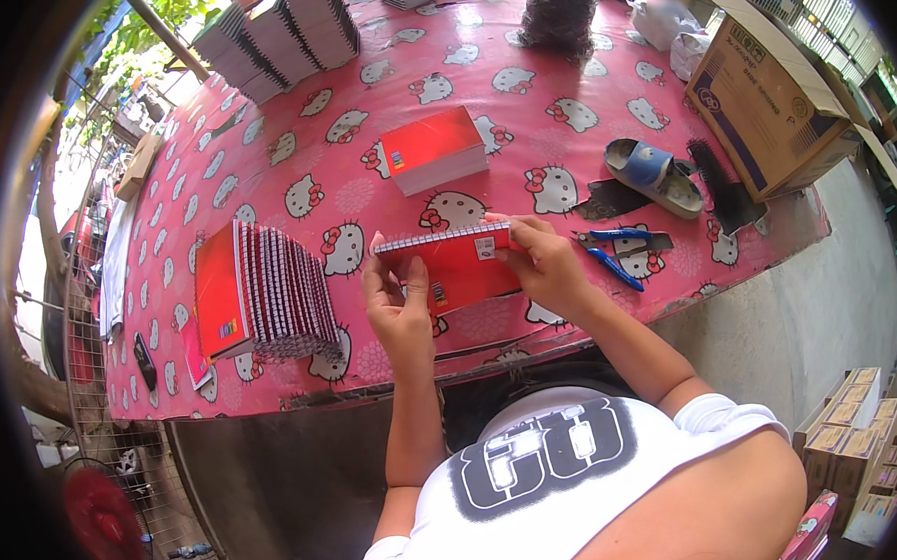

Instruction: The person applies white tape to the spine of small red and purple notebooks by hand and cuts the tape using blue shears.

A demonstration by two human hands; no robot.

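Note:
A red spiral notebook [458, 270] is held between my two hands above the table's near edge, its white-coiled spine pointing away from me. My left hand [399, 297] grips its left end, thumb on the cover. At the right end my right hand [548, 261] pinches the spine's corner, close to a small white label. Just beyond lies a stack of red-covered pages [435, 150] with no coil showing. To the left stands a tall stack of red spiral notebooks [269, 288]. Blue-handled cutting pliers [617, 253] rest on the table right of my right hand.
A blue and grey slipper [654, 176] lies at the right near a big cardboard box [766, 106]. Bound notebook stacks [278, 42] stand at the far left, and a dark bundle [560, 10] at the back. The pink patterned tablecloth [365, 199] covers the table. A red fan [104, 520] is low left.

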